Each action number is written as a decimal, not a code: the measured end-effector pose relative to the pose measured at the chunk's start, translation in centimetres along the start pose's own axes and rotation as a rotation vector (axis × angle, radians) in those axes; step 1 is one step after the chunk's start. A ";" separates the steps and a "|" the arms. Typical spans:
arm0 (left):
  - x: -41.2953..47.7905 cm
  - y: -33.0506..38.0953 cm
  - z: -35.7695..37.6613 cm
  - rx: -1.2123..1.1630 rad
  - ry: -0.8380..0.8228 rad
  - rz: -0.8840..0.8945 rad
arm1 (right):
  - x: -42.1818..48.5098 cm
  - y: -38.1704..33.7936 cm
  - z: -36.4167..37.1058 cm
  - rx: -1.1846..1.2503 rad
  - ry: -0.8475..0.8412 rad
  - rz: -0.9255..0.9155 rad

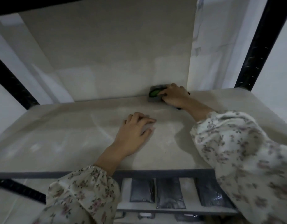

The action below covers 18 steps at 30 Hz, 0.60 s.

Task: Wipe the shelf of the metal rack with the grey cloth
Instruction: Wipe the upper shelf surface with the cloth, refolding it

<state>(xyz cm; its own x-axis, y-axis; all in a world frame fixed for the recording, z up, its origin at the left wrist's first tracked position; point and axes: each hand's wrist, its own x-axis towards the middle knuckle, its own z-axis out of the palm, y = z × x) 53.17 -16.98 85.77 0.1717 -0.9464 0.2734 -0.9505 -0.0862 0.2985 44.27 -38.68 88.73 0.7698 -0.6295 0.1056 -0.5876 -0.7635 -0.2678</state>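
Observation:
The pale shelf [62, 136] of the metal rack fills the middle of the head view. At its back right, against the rear wall, lies the grey cloth [153, 98] with a green patch on it. My right hand [175, 96] presses down on the cloth, fingers curled over its right side. Flat on the shelf's middle rests my left hand [134, 135], palm down, fingers spread and holding nothing. Both arms wear floral sleeves.
Black rack uprights stand at the left [12, 84] and right [262, 44]. A black beam [42, 4] runs overhead. Below the shelf's grey front edge [155, 172], a lower shelf holds several dark packets [169, 194]. Pale sheeting hangs behind.

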 end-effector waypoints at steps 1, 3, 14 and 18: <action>-0.3 -0.2 -0.1 -0.015 -0.026 0.004 | -0.6 -0.4 0.4 0.016 -0.008 -0.050; -1.1 -0.6 -0.5 -0.028 -0.078 0.042 | -2.1 -0.8 0.1 0.218 -0.117 -0.129; -3.7 -2.0 -1.3 -0.041 -0.087 0.113 | -4.3 -1.4 1.0 0.043 0.028 -0.092; -3.6 -2.0 -1.2 -0.035 -0.065 0.128 | -7.2 -1.9 -1.1 0.414 -0.204 -0.152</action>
<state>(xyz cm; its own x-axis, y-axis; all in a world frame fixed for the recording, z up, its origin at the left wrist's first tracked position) 54.80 -13.00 85.31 0.0317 -0.9674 0.2514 -0.9537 0.0460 0.2972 39.56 -32.83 89.48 0.8966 -0.4427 -0.0058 -0.3483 -0.6971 -0.6267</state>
